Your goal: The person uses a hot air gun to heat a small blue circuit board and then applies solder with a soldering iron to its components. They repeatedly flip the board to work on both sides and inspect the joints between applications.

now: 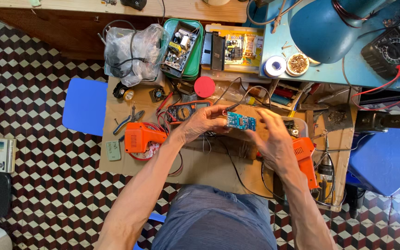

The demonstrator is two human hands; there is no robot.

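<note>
A small blue-green circuit board [241, 121] is held above a sheet of cardboard [195, 166] on the floor. My left hand [201, 123] grips the board's left end. My right hand [273, 139] is just right of the board with its fingers spread and blurred; I cannot tell whether it touches the board. Behind my left hand lies an orange multimeter [187, 111] with red and black leads. An orange soldering gun [308, 160] lies under my right wrist.
A second orange soldering gun [142, 137], pliers [128, 121] and a small remote [113, 150] lie left. Behind are a green tray of boards [183, 47], a red lid [204, 86], a solder spool [274, 66], a blue lamp [322, 28] and an analogue meter [392, 48]. Blue stools [85, 105] flank the cardboard.
</note>
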